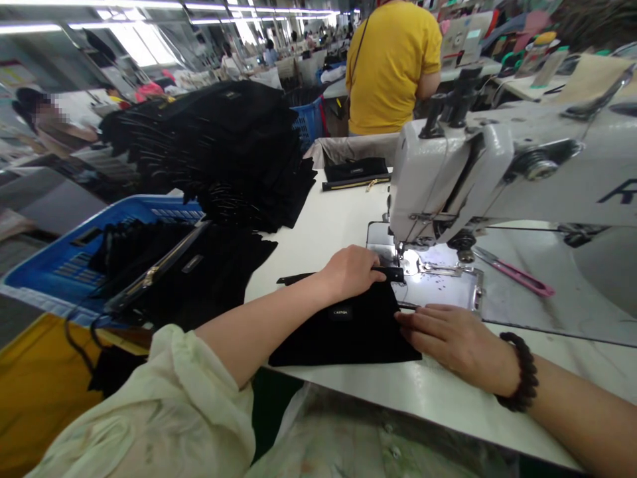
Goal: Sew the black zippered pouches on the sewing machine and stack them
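A black fabric pouch piece with a small lettered label lies flat on the sewing table, its top right corner close to the needle area. My left hand reaches across it, fingers closed on the dark band along its top edge. At the pouch piece's right edge rests my right hand, fingers stretched out and lying flat, fingertips touching the fabric. The sewing machine stands just beyond both hands, its lamp lighting the metal plate.
Pink-handled scissors lie right of the needle. Another black pouch with a gold zipper sits behind. A tall black fabric stack and a blue basket of black pieces stand left. A person in yellow is beyond.
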Available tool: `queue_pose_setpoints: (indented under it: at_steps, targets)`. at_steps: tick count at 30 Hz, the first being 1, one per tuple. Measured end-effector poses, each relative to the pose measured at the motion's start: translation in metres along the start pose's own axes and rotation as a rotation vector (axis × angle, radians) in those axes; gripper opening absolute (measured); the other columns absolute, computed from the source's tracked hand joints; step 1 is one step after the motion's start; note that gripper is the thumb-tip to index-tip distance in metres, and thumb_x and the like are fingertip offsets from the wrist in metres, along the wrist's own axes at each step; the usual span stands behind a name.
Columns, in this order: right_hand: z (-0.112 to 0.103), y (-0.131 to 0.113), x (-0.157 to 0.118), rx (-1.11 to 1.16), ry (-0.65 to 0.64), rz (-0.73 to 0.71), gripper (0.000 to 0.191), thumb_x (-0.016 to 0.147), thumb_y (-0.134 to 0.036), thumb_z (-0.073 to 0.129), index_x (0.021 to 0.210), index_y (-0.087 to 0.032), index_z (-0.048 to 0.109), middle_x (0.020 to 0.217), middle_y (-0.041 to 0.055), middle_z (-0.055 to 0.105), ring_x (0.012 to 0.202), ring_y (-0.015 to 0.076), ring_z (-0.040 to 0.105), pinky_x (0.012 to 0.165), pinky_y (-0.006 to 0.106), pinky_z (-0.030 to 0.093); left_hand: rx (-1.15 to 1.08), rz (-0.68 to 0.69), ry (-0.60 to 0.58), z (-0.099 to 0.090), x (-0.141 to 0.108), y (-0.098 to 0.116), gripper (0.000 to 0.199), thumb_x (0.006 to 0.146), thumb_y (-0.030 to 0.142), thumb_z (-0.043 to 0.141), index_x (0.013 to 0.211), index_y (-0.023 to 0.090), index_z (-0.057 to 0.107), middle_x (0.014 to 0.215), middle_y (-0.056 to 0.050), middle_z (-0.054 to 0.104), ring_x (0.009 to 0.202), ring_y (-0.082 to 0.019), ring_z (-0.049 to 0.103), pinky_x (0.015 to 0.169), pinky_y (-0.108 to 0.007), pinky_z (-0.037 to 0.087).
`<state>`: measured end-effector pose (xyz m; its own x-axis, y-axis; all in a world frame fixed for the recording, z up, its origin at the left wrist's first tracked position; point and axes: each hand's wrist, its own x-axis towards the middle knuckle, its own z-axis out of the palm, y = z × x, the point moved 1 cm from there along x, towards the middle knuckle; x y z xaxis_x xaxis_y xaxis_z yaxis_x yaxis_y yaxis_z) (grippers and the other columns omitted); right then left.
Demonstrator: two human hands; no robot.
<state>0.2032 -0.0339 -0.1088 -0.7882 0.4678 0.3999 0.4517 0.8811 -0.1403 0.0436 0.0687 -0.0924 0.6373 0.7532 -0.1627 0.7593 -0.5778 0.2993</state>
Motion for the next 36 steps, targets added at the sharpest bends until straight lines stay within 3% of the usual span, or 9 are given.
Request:
queue_pose_setpoints:
  at_steps: [5,11,14,17,22,28,36]
  targets:
    - [0.000,0.006,0.004,-0.028,0.003,0.043,0.029,0.087,-0.011,0.031,0.080,-0.011,0.059,0.088,0.0091,0.062,0.072,0.0146,0.056,0.062,0.027,0.046,-0.028,-0.070,0.049,0.005,0.001,-0.009,0.021,0.078,0.027,0.046,0.084,0.020,0.065,0.082,-0.002,0.066,0.079,-0.017,0.060,0.069,-0.025,0.044]
    - [0.004,0.032,0.011,-0.178,0.025,0.217,0.024,0.082,-0.009,0.035,0.087,-0.011,0.059,0.086,0.0084,0.063,0.073,0.0173,0.059,0.059,0.026,0.047,0.013,-0.168,0.093,0.003,0.047,-0.023,0.023,0.077,0.029,0.048,0.079,0.014,0.066,0.079,-0.008,0.066,0.079,-0.021,0.060,0.070,-0.029,0.045]
    - [0.004,0.037,0.008,-0.240,0.024,0.239,0.025,0.081,-0.008,0.034,0.086,-0.011,0.059,0.082,0.0083,0.063,0.069,0.0175,0.059,0.055,0.026,0.045,0.019,-0.119,0.112,0.004,0.065,-0.018,0.023,0.078,0.028,0.048,0.086,0.015,0.065,0.087,-0.008,0.065,0.087,-0.021,0.059,0.076,-0.029,0.045]
    - [0.003,0.035,0.004,-0.247,-0.016,0.196,0.024,0.082,-0.009,0.035,0.082,-0.012,0.059,0.082,0.0082,0.063,0.071,0.0177,0.058,0.058,0.027,0.045,0.031,-0.054,0.138,0.006,0.067,-0.010,0.024,0.078,0.027,0.048,0.093,0.017,0.063,0.097,-0.007,0.063,0.097,-0.022,0.056,0.082,-0.029,0.043]
    - [0.001,0.032,0.002,-0.222,-0.016,0.195,0.024,0.084,-0.010,0.035,0.081,-0.012,0.059,0.077,0.0075,0.061,0.068,0.0161,0.057,0.057,0.027,0.044,0.049,-0.071,0.223,0.010,0.059,-0.004,0.024,0.079,0.026,0.045,0.093,0.016,0.063,0.097,-0.010,0.063,0.096,-0.026,0.056,0.080,-0.035,0.045]
    - [-0.001,0.031,0.002,-0.173,-0.033,0.171,0.027,0.086,-0.010,0.033,0.078,-0.013,0.059,0.075,0.0073,0.060,0.068,0.0148,0.056,0.059,0.027,0.044,0.087,0.111,0.227,0.013,0.057,-0.006,0.021,0.080,0.021,0.045,0.088,0.014,0.064,0.098,-0.010,0.063,0.098,-0.024,0.056,0.084,-0.033,0.044]
    - [0.001,0.025,0.005,-0.123,-0.039,0.180,0.029,0.086,-0.009,0.032,0.075,-0.013,0.059,0.073,0.0067,0.060,0.066,0.0133,0.057,0.060,0.025,0.045,-0.006,0.243,0.222,0.013,0.057,-0.011,0.015,0.078,0.016,0.051,0.085,0.014,0.064,0.097,-0.006,0.064,0.093,-0.021,0.058,0.082,-0.029,0.045]
